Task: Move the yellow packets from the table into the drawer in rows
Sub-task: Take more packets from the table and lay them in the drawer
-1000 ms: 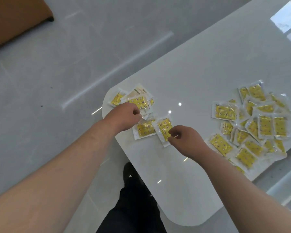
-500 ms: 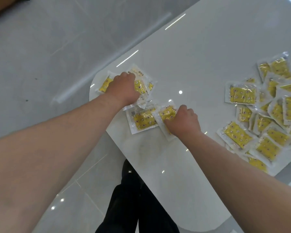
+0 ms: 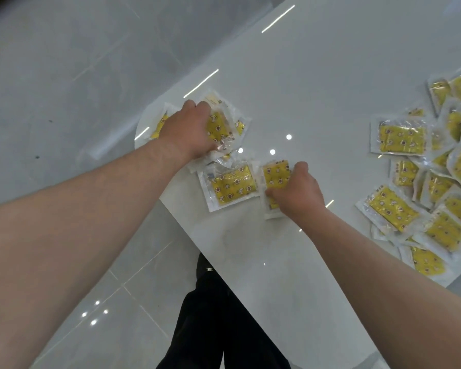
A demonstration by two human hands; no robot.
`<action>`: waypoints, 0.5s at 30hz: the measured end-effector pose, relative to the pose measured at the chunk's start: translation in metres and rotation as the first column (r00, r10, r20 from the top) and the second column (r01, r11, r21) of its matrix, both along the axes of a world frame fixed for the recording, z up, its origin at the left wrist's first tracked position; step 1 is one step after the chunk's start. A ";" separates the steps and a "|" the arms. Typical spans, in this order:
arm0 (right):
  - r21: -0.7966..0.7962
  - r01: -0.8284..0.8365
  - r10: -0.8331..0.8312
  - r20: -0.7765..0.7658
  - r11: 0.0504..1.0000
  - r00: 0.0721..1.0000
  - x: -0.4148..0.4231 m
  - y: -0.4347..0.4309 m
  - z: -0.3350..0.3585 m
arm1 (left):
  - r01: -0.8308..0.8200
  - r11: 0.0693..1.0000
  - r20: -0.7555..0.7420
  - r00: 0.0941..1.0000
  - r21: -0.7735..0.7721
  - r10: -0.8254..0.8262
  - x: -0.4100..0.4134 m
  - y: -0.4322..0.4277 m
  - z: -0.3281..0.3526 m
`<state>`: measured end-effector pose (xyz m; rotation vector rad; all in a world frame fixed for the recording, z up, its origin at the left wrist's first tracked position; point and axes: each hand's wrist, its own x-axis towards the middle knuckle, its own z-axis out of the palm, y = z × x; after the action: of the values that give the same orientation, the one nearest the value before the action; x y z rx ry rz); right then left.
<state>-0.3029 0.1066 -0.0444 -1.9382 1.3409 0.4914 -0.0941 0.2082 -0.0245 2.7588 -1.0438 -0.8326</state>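
Several yellow packets in clear wrappers lie on a glossy white table (image 3: pixel 317 89). My left hand (image 3: pixel 189 129) grips a small stack of packets (image 3: pixel 220 126) at the table's rounded left corner. My right hand (image 3: pixel 297 193) pinches one packet (image 3: pixel 276 177) by its side, thumb on its yellow face. A single packet (image 3: pixel 230 186) lies flat between the two hands. A large loose pile of packets (image 3: pixel 437 177) covers the table's right side. No drawer is in view.
The table's curved edge runs from the left corner down past my dark trouser legs and shoe (image 3: pixel 210 315). Grey tiled floor (image 3: pixel 64 75) lies to the left and below. Bare tabletop stretches behind and between the two packet groups.
Both hands have closed on packets: the left now curls round the corner stack, the right now has its thumb over the packet. The camera has tipped further down over the table.
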 end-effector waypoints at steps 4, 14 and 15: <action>0.011 -0.145 0.143 0.079 0.989 0.986 -0.005 -0.010 0.006 | -0.060 0.996 -0.088 0.995 -0.064 0.054 0.011 0.007 0.002; -0.188 -0.803 0.824 0.100 0.566 0.557 0.033 0.004 0.014 | -0.158 0.986 -0.097 0.984 -0.059 0.152 0.042 0.037 0.010; -0.214 -0.839 0.865 0.079 0.501 0.496 0.038 0.010 0.013 | -0.180 0.982 -0.108 0.979 -0.061 0.172 0.042 0.040 0.010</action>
<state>-0.2652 0.1164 -0.0312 -2.6415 0.1650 0.6606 -0.0519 0.2480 -0.0143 2.6694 -0.7820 -0.8823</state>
